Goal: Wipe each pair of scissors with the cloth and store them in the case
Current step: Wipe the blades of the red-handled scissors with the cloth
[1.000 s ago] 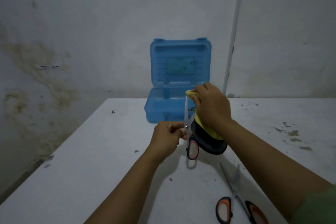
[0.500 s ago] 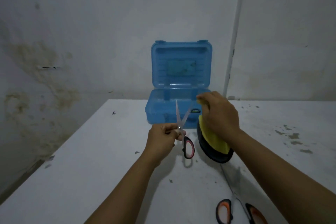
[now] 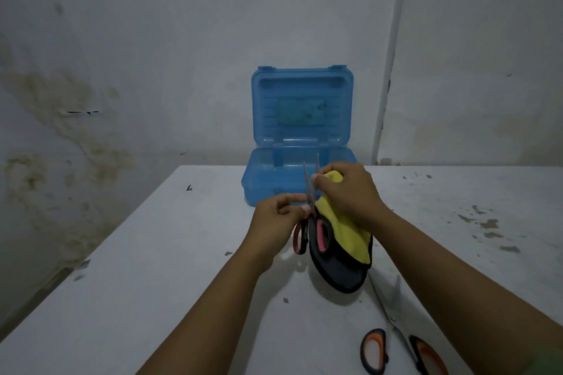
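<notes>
My left hand (image 3: 278, 216) grips a pair of red-handled scissors (image 3: 310, 216) near the pivot, blades spread apart and pointing up. My right hand (image 3: 347, 192) holds a yellow and dark grey cloth (image 3: 347, 240) against the right blade; the cloth hangs down to the table. Behind both hands an open blue plastic case (image 3: 300, 137) stands with its lid upright. A second pair of scissors (image 3: 396, 344), orange and black handled, lies on the table at the lower right, blades pointing away from me.
The white table (image 3: 152, 268) has scattered dirt specks, with more stains on its right side. A stained wall rises behind the case, with a white pipe (image 3: 393, 55) running down it to the right of the lid.
My right hand with the cloth came off the blade and down, then returned onto the right blade. The scissors' blades have opened apart in my left hand.
</notes>
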